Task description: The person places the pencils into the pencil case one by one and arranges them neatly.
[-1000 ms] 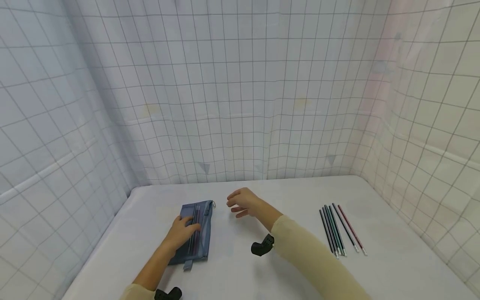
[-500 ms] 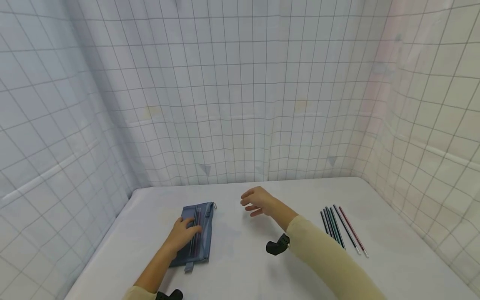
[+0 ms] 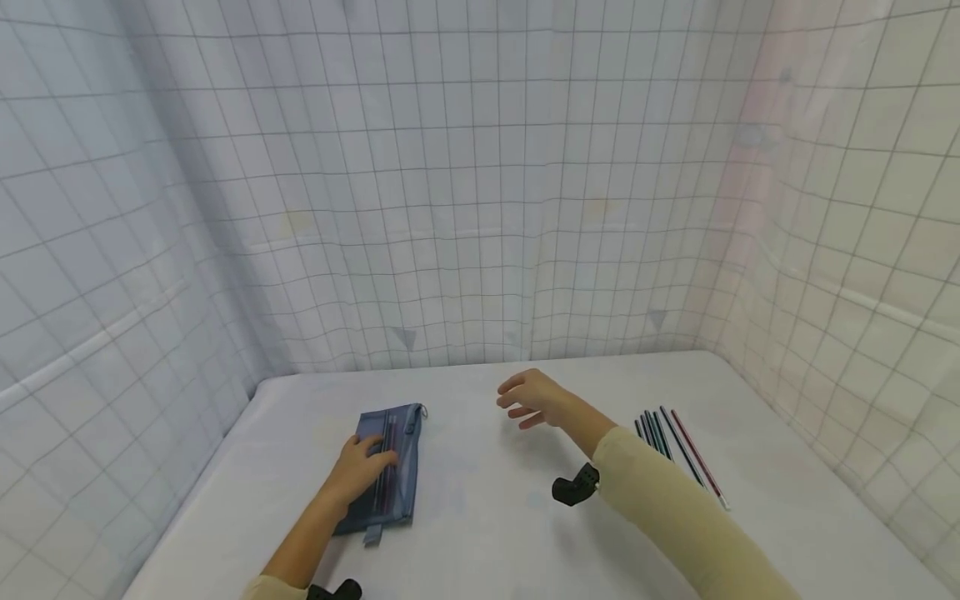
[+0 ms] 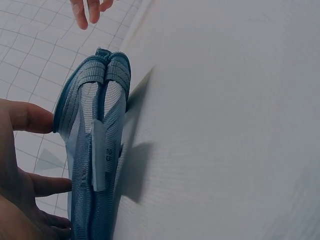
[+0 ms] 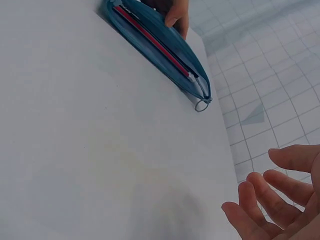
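A blue zippered pencil case [image 3: 406, 487] lies on the left half of the white table. My left hand [image 3: 362, 469] rests on it, thumb and fingers spread. In the left wrist view, its fingertips touch the side of the case [image 4: 82, 165]. Seen from the right wrist, the case gapes along its zipper, and a red pencil [image 5: 152, 41] and a dark one show inside. My right hand [image 3: 534, 398] hovers above the table right of the case, its fingers loosely bent and holding nothing. Several loose pencils [image 3: 692, 454], dark ones and a red one, lie farther right, partly hidden by the right sleeve.
The white table [image 3: 480, 533] is enclosed by grid-patterned curtains [image 3: 465, 208] at the back and sides. A small ring [image 5: 202, 105] hangs at the end of the case. Each wrist wears a black camera mount [image 3: 576, 486].
My right hand has moved right, away from the pencil case, and its sleeve now covers more of the loose pencils. My left hand stays on the case.
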`<move>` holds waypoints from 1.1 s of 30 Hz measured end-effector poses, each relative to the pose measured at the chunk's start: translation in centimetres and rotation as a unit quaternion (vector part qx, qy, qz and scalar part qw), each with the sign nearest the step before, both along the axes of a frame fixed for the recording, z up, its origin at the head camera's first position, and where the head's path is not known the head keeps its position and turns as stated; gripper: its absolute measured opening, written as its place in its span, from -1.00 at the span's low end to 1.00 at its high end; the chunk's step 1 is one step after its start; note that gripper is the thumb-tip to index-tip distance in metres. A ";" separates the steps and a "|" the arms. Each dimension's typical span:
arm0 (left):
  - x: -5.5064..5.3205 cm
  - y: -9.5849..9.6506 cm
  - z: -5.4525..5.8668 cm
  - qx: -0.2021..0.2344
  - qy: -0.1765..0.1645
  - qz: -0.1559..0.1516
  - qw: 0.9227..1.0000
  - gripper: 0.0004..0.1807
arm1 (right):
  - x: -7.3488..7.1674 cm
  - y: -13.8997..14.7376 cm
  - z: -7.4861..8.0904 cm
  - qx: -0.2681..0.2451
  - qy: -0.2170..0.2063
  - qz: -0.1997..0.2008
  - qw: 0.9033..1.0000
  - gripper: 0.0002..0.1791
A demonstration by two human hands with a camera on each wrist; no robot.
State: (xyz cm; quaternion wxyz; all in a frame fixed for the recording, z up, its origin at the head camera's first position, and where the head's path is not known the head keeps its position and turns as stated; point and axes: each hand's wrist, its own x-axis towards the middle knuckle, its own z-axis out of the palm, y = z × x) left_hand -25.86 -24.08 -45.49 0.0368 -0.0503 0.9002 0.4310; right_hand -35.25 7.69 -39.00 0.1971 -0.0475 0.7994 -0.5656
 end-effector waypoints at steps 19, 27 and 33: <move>0.0 -0.1 -0.1 -0.004 0.005 -0.005 1.000 -0.18 | -0.6 5.7 -0.4 0.024 0.002 -0.042 0.999 -0.54; 0.1 -0.1 0.1 -0.006 0.007 -0.005 1.000 -0.16 | -0.6 8.0 -0.8 0.042 0.002 -0.053 0.998 -0.54; 0.1 -0.1 0.2 -0.009 0.010 -0.003 1.000 -0.17 | -0.3 9.7 -0.8 0.041 0.012 -0.046 0.998 -0.50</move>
